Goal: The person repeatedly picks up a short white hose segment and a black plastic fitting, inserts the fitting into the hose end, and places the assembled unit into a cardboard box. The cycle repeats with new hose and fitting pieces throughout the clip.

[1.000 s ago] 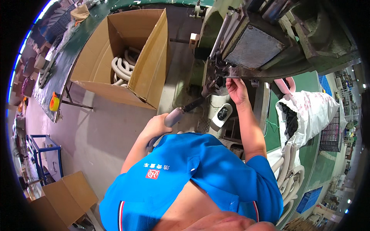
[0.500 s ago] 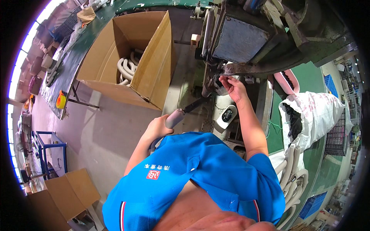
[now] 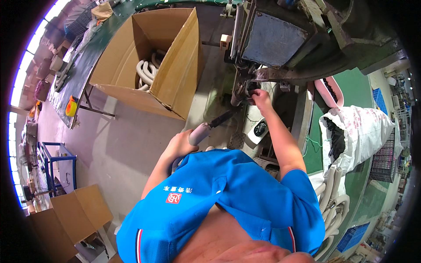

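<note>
My left hand [image 3: 180, 144] is closed around a pale grey tube [image 3: 200, 134] with a ragged end. From that end a black bar-like piece [image 3: 222, 118] reaches up toward the machine. My right hand [image 3: 262, 101] is at the dark, greasy metal machine [image 3: 274, 41], beside its lower jaw. Its fingers are bent together at a small dark part there; whether they hold it or what it is cannot be made out. Just below this hand, a white oblong tray [image 3: 253, 140] contains shiny black pieces.
An open cardboard box [image 3: 175, 90] with pale bent tubes stands ahead left, beside a green table [image 3: 83, 72]. To the right are a pink bin [image 3: 323, 94], a white sack [image 3: 362, 136] of black pieces and several pale tubes [image 3: 335, 206]. A blue metal frame [image 3: 61, 158] stands far left.
My right hand has shifted slightly down and left along the machine, and its fingers are now more bent. My left hand still grips the tube in nearly the same place.
</note>
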Demonstrator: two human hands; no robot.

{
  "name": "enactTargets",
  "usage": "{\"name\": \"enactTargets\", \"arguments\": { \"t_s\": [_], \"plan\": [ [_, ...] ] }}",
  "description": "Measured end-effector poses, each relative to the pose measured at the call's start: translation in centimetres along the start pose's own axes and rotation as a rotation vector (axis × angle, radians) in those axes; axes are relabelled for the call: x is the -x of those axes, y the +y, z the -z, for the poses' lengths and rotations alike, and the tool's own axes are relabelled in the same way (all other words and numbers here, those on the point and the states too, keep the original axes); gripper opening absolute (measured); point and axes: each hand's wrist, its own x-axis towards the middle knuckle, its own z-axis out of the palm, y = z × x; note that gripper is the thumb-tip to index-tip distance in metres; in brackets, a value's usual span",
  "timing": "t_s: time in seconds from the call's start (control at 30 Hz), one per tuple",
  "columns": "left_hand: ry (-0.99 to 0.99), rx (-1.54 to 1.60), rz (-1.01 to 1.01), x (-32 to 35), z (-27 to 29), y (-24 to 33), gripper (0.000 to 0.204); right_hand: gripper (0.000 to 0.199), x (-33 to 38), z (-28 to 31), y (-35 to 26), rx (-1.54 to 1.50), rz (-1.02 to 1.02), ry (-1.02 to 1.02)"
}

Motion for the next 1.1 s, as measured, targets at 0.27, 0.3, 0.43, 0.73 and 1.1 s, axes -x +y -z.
{"name": "enactTargets", "arguments": {
  "t_s": [0.27, 0.3, 0.43, 0.73, 1.1],
  "plan": [
    [0.068, 0.023, 0.060, 1.5, 0.4, -0.6, 0.043, 0.015, -2.3, -1.4, 1.8, 1.073, 0.219, 0.081],
    [0.078, 0.020, 0.064, 1.6, 0.4, -0.6, 0.043, 0.014, -2.1, -1.5, 1.3, 1.162, 0.261, 0.127],
    [0.127, 0.039, 0.076, 2.6, 0.3, -1.2, 0.044, 0.011, -2.5, -0.7, 0.0, 1.119, 0.365, 0.050],
    [0.114, 0.071, 0.111, 3.0, 0.2, -1.2, 0.047, 0.032, -10.7, 1.7, 5.0, 1.246, 0.118, -0.049],
    [0.131, 0.085, 0.098, 3.4, -0.3, -1.6, 0.044, 0.042, -7.4, 1.7, 1.0, 0.735, 0.169, 0.183]
  ]
}}
